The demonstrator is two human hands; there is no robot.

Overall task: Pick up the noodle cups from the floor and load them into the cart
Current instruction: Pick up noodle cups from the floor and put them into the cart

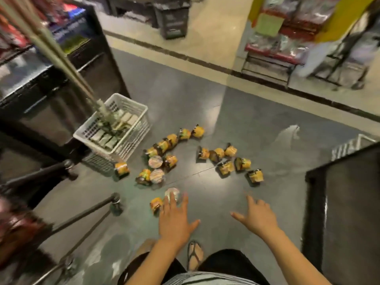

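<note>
While the left hand [174, 220] and right hand [259, 215] hover spread and empty above noodle cups [255, 175] strewn on the floor [205, 99], pickup seems barely begun, and the left should next close round the upright cup [172, 191] at its fingertips.

- Noodle cups [230, 151] right of the basket [141, 109]: yellow-orange with dark bands; a few show silvery lids [155, 161].
- The basket: white lattice.
- Floor [205, 103] around the basket: dark grey; beyond it, cream with a dark stripe [185, 57].
- My shirt [205, 279]: grey-and-white stripes; my trousers [230, 262]: black.
</note>
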